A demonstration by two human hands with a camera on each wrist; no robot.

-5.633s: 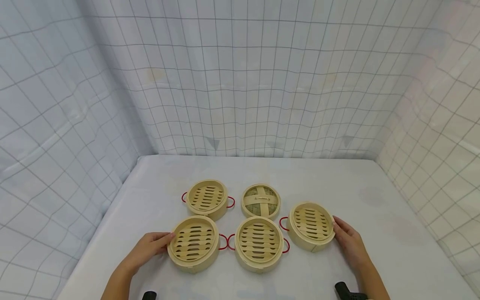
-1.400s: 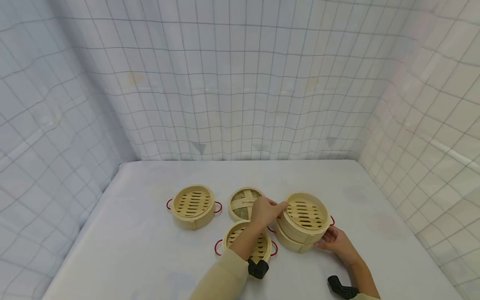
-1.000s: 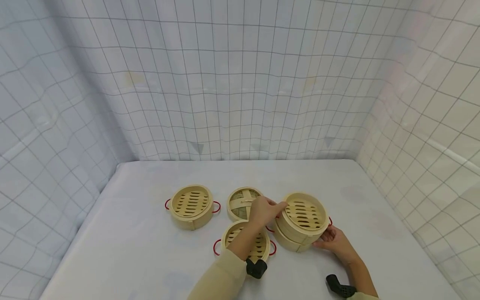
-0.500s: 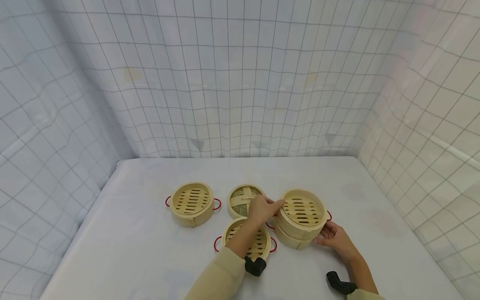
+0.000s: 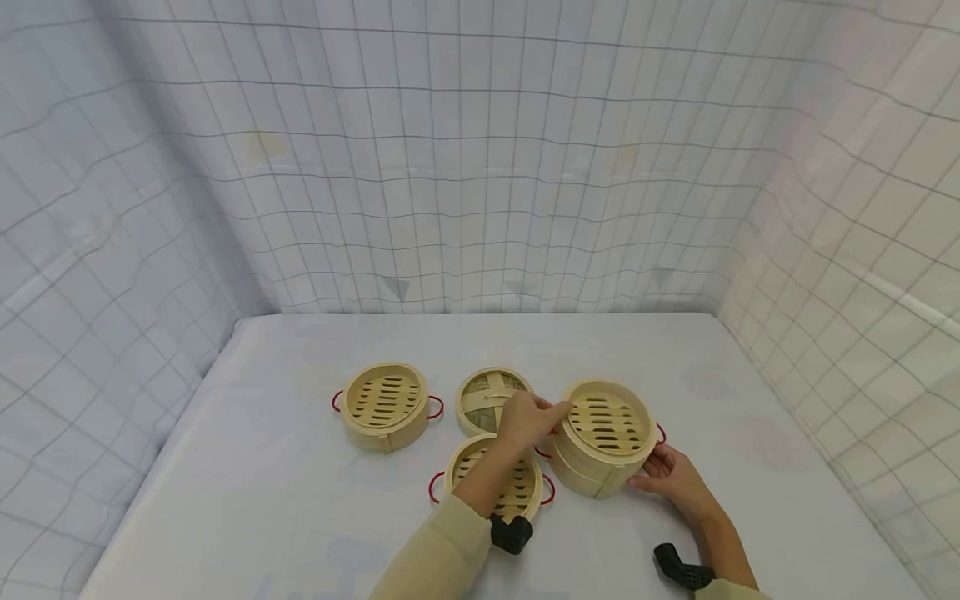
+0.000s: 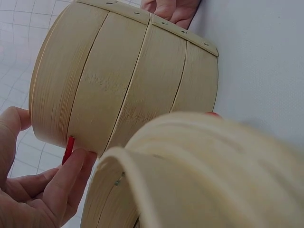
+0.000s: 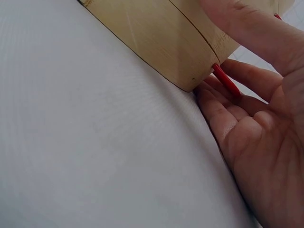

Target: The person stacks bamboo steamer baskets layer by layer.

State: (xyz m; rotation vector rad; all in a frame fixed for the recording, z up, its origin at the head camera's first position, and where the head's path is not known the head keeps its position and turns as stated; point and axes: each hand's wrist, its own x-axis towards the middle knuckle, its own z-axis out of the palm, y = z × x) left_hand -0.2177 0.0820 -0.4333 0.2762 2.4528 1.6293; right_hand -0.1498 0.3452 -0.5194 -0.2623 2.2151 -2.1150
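Two bamboo steamer baskets stand stacked at the right: the upper basket [image 5: 611, 423] sits squarely on the lower basket [image 5: 576, 480]. My left hand [image 5: 523, 423] pinches the upper one at its left side, thumb over the rim and fingers by the red handle [image 6: 69, 149]. On the opposite side my right hand [image 5: 678, 483] holds the lower basket low down, its thumb across the bamboo wall and its fingers behind, near another red handle [image 7: 226, 80]. In the left wrist view the walls of the stack [image 6: 128, 71] line up with narrow seams.
Another slatted basket [image 5: 517, 492] with red handles lies under my left forearm. A woven steamer lid [image 5: 480, 402] rests behind my left hand. One more basket [image 5: 386, 408] stands farther left on the white table [image 5: 262, 483]. White gridded cloth walls enclose the table.
The front left basket has been carried right by my left hand and stacked on the right-hand basket. During the last second it has settled from slightly offset to flush.
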